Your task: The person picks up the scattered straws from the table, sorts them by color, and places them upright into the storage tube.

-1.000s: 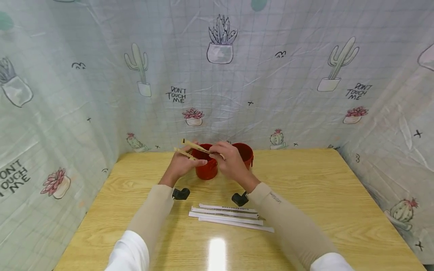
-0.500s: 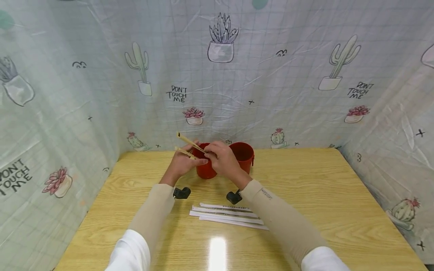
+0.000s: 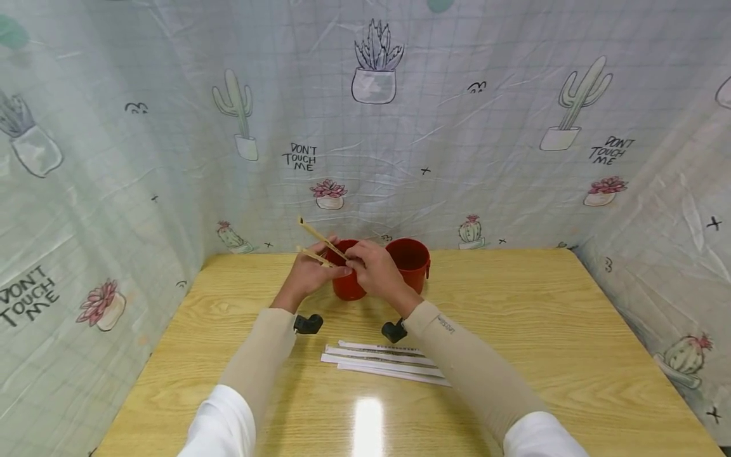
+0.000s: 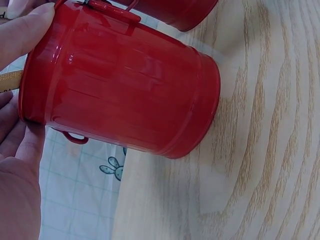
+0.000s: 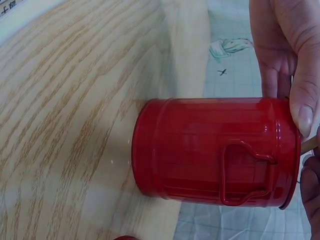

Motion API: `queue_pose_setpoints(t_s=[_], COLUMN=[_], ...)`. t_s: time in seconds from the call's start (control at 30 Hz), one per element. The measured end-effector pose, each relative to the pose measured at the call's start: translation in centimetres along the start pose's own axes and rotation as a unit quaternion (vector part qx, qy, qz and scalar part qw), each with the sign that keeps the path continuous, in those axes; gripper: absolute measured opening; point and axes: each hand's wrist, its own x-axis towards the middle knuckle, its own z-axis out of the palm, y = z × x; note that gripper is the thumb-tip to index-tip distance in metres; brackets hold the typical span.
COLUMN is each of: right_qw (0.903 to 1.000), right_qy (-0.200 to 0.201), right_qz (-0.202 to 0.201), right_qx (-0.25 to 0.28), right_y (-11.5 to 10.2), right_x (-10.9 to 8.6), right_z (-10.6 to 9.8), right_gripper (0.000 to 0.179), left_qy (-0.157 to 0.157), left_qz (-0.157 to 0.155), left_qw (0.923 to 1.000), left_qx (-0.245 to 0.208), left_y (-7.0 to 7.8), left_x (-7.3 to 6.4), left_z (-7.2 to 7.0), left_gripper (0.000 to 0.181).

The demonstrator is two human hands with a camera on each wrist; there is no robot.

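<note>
In the head view, a red metal bucket (image 3: 349, 291) stands at the table's back. My left hand (image 3: 308, 277) holds it by the rim, thumb on the near side. Over its mouth, my right hand (image 3: 377, 273) pinches the lower end of a long, thin tan stick (image 3: 320, 237), whose upper end leans left. A second tan stick (image 3: 314, 257) slants across the bucket's mouth beside my left hand. In the right wrist view, my right fingers (image 5: 312, 185) hold the stick at the rim. The inside of the bucket is mostly hidden.
A second red bucket (image 3: 415, 279) stands just right of the first. Several long white paper-wrapped sticks (image 3: 377, 362) lie in a row nearer to me, partly under my right forearm. A printed plastic sheet (image 3: 422, 127) hangs behind the table.
My right hand has moved slightly left, away from the second bucket. The tan stick in it now rises more steeply, its upper end higher. My left hand keeps its hold on the rim.
</note>
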Motion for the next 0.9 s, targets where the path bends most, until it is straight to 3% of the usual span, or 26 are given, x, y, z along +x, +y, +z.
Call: queue_pose_setpoints(t_s=[0.27,0.6,0.77,0.9], right_qw=[0.9995,0.9982,0.9971,0.998], right_qy=[-0.02,-0.033,-0.043,-0.036], right_qz=[0.022,0.044,0.058,0.048], right_qx=[-0.011,-0.023,-0.023,-0.019], right_y=[-0.2,-0.28,-0.25,-0.03], right_x=[0.15,0.25,0.22,-0.07], right_z=[0.03,-0.11,-0.21,-0.24], right_gripper=[0.015,0.017,0.019,0.019], left_qy=[-0.002,0.003,-0.006,-0.01], left_qz=[0.002,-0.018,0.001,0.019], left_qw=[1.0,0.9997,0.9999,0.9994], left_qx=[-0.002,0.014,0.009,0.027], left_y=[-0.04,0.23,0.18,0.21], left_x=[0.05,-0.24,-0.13,-0.26], left_z=[-0.1,-0.11,-0.2,-0.19], left_gripper=[0.078,0.077,0.08,0.086])
